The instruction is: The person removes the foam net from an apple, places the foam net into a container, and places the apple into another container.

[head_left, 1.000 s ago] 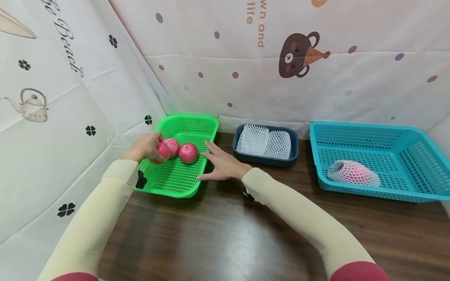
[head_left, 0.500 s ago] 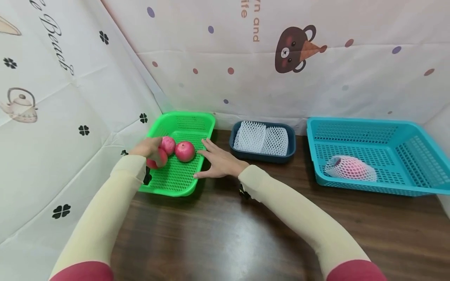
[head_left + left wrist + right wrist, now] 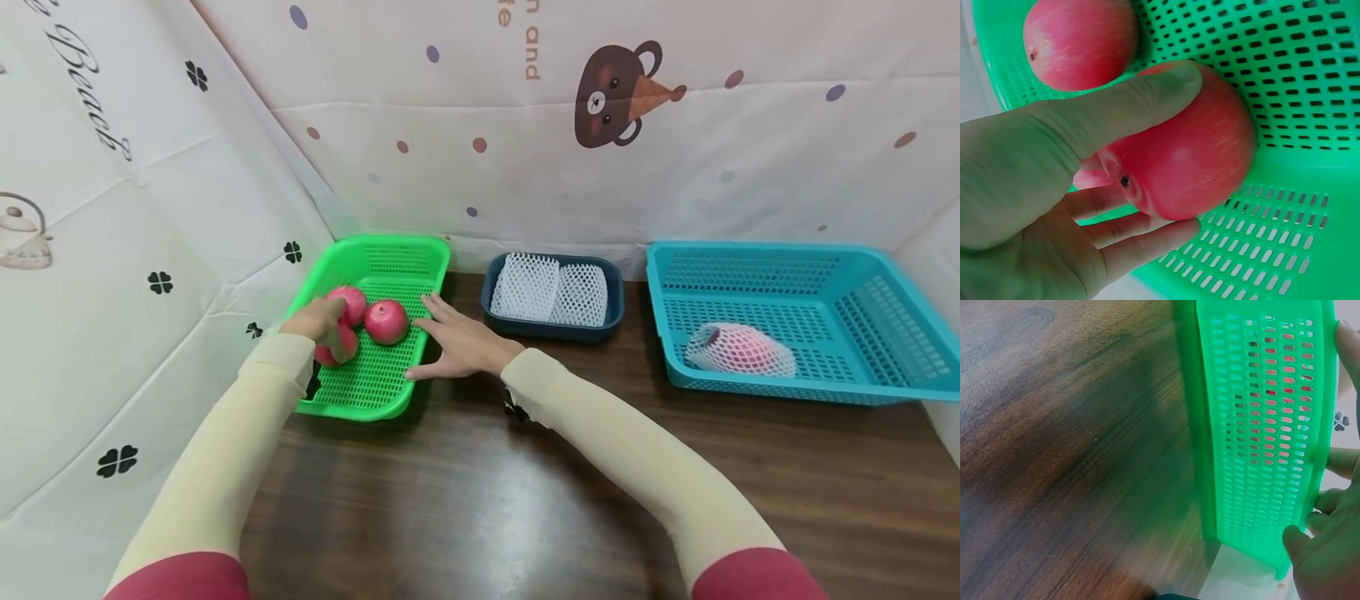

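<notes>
In the green basket [image 3: 375, 383] at the left lie several pinkish-red apples. My left hand [image 3: 315, 323] is inside it, gripping the nearest apple [image 3: 1207, 150], thumb laid over the top and fingers curving beneath. A second apple [image 3: 386, 322] lies to the right of that one, and a third apple [image 3: 348, 304] just behind. Fingers spread, my right hand [image 3: 461, 340] rests against the basket's right rim; in the right wrist view its fingertips [image 3: 1297, 540] touch that edge.
A dark blue tray [image 3: 555, 331] holds white foam net sleeves [image 3: 528, 287]. At the right stands a large teal basket [image 3: 840, 317] with a net-wrapped pink fruit [image 3: 742, 350]. Printed cloth [image 3: 420, 100] hangs behind the brown wooden table [image 3: 465, 500].
My left hand has brought its apple a little lower and nearer in the green basket. My right hand stays at the rim. The whole view has shifted slightly.
</notes>
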`<state>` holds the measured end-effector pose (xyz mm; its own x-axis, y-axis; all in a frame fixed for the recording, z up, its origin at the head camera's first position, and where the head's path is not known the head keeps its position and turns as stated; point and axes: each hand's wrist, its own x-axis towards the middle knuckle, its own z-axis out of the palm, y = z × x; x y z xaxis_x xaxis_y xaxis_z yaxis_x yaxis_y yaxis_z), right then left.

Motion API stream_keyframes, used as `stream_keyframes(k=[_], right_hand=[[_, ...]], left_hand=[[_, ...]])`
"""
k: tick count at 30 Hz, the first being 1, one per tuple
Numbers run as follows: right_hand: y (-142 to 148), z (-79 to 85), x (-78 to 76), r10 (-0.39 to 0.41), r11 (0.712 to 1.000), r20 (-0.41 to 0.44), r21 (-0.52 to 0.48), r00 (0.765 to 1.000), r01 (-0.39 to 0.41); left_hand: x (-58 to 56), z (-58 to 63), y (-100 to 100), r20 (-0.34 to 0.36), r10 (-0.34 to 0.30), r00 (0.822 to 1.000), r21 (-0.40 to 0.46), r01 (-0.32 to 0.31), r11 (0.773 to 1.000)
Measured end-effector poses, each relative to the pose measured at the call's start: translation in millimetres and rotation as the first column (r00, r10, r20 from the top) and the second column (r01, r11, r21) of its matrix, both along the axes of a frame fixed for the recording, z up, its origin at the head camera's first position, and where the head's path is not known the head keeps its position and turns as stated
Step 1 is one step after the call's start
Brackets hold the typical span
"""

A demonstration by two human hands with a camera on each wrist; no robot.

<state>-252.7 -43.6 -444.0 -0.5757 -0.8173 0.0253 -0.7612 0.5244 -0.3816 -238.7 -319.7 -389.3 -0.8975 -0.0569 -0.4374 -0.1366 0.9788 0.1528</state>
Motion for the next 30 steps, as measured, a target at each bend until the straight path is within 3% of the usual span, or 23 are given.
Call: stream_keyframes(k=[15, 30], right_hand=[[0.0, 0.3, -0.7, 0.003, 1.0, 0.016, -0.007, 1.0, -0.003], [-1.4, 1.0, 0.1, 0.009, 1.0, 0.001, -0.001, 1.0, -0.009]], left_hand=[[-3.1, -8.4, -2.2, 0.04, -0.001, 0.999, 0.021, 0.0, 1.0], [-1.2, -5.8, -4.9, 0.026, -0.029, 0.999, 0.014, 0.029, 0.999]])
